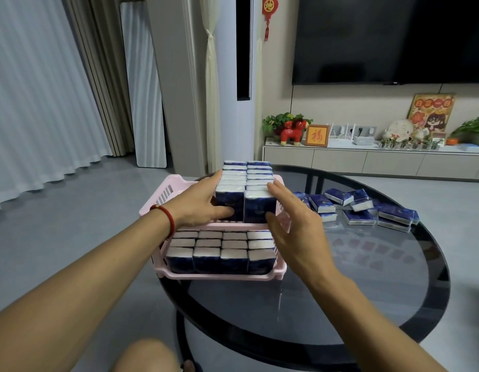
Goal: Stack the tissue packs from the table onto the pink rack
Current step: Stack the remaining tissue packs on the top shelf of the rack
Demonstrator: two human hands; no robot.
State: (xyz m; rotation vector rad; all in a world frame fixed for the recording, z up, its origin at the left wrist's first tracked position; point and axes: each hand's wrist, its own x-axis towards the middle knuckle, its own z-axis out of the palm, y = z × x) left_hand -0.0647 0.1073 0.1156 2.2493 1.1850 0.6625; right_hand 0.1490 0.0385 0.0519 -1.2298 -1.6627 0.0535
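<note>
Two hands steadied the upper rows of tissue packs on the pink rack (163,194) at a round dark glass table (340,291).

The table stood on a grey floor, curtains behind it and a wall television beyond. On the rack's upper tier, two rows of upright packs (246,181) ran away from the viewer; the lower tier's packs (222,251) sat four across. The left hand (198,205) cupped the row's side, thumb on the front pack — the right hand (294,224) lay flat-fingered against the other side. Loose packs (367,208) lay scattered right of the rack.
</note>
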